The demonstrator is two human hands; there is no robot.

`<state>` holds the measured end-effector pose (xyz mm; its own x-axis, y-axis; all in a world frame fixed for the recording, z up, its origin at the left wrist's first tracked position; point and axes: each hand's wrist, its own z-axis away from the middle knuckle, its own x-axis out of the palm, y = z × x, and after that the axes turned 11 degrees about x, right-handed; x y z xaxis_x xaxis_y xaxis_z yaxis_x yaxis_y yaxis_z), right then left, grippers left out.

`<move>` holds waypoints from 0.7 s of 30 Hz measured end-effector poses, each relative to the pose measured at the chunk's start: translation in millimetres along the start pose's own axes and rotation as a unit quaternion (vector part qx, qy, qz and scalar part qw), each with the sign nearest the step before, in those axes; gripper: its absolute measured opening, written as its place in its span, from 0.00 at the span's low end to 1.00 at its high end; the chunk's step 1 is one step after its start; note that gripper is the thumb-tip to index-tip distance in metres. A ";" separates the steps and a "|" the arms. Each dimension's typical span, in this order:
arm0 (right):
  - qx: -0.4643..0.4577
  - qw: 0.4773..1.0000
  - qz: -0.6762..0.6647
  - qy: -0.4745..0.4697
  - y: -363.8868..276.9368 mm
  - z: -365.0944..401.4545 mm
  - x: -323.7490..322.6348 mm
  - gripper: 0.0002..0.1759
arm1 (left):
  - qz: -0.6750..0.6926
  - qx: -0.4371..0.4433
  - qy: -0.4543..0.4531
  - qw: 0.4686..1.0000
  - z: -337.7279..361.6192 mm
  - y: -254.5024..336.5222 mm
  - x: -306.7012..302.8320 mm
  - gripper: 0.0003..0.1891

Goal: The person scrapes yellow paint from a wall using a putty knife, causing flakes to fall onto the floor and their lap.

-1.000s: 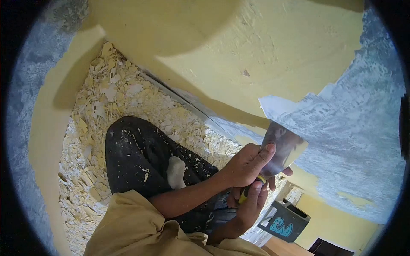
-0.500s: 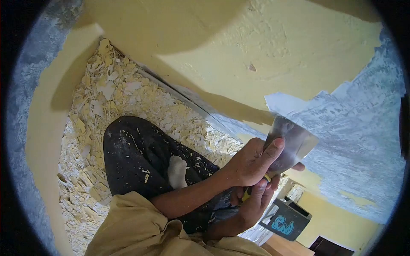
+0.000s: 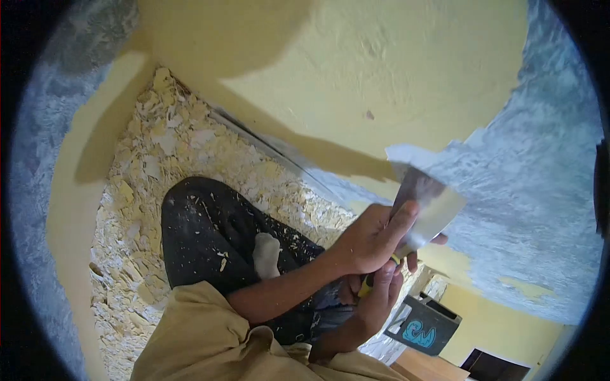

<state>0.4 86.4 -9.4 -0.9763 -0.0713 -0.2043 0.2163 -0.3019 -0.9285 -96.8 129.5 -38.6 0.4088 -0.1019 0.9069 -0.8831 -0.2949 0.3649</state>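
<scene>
My left hand (image 3: 375,240) grips the wide metal blade of a scraper (image 3: 438,200), its thumb lying on the upper face and a fingertip showing past the far edge. Below it, my right hand (image 3: 380,295) is closed around the scraper's black and yellow handle (image 3: 366,286). The blade tilts up to the right, in front of a wall (image 3: 508,209) with yellow paint and bare blue-grey patches. My legs in dark trousers (image 3: 197,235), dotted with flakes, are folded under my arms.
Peeled paint flakes (image 3: 136,216) cover the floor along the wall's base. A dark box with a blue design (image 3: 424,327) stands at the lower right, near a brown wooden surface (image 3: 426,367). A dark opening (image 3: 492,367) shows at the bottom right.
The view has shifted slightly. Both hands and the scraper sit a little further left in the frame, and the blade's angle has changed slightly. Both grips remain.
</scene>
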 end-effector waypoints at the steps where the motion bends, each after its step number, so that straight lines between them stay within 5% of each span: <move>1: 0.016 1.000 0.022 -0.006 -0.7 0.3 -3.6 0.17 | 0.011 -0.005 0.012 1.000 2.1 -4.7 -1.1 0.32; 7: 0.047 0.997 0.051 -0.028 3.8 -0.4 -16.5 0.17 | -0.011 0.007 0.022 1.000 1.1 -2.1 1.3 0.35; 11: -0.007 0.999 0.050 0.017 7.9 -5.1 -10.3 0.17 | -0.047 -0.017 -0.031 0.998 -1.0 -3.2 -8.6 0.32; 21: -0.050 0.998 0.048 -0.009 15.4 -12.8 -9.4 0.14 | -0.020 0.015 0.015 1.000 -5.0 -3.3 -3.1 0.32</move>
<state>12.8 94.6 -25.7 -0.9505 -0.1135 -0.2892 0.3068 -0.1966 -0.9312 -96.3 135.5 -41.6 0.4352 -0.0605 0.8983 -0.8588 -0.3273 0.3940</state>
